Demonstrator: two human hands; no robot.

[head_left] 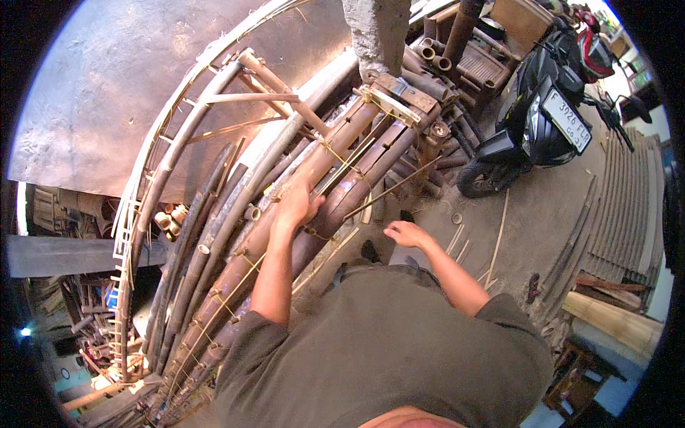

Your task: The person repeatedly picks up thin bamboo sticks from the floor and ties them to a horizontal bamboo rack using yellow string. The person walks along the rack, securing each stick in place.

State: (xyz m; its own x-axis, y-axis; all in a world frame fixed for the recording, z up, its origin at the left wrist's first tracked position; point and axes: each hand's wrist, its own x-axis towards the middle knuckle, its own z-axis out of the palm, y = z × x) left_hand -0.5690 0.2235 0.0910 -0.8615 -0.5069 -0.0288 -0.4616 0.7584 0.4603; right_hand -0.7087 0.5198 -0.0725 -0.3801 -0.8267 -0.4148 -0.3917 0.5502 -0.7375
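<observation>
Two thick brown bamboo poles (342,139) lie side by side, running diagonally from the lower left to the upper middle. Thin yellowish cord (332,151) is strung across them, and small pegs stick out along their length. My left hand (294,205) rests on the left pole with its thumb apart from the fingers; its fingertips are partly hidden. A narrow dark strip (349,167) lies along the gap between the poles, just beyond that hand. My right hand (407,233) hovers above the floor to the right of the poles, fingers loosely bent, with nothing visible in it.
A curved bamboo frame (153,175) with short rungs stands left of the poles. A wooden block (405,93) sits at their far end, near a concrete post (378,36). Black motorbike (531,121) at far right; corrugated sheets (621,207) are stacked beyond it. Thin sticks (499,232) lie on the floor.
</observation>
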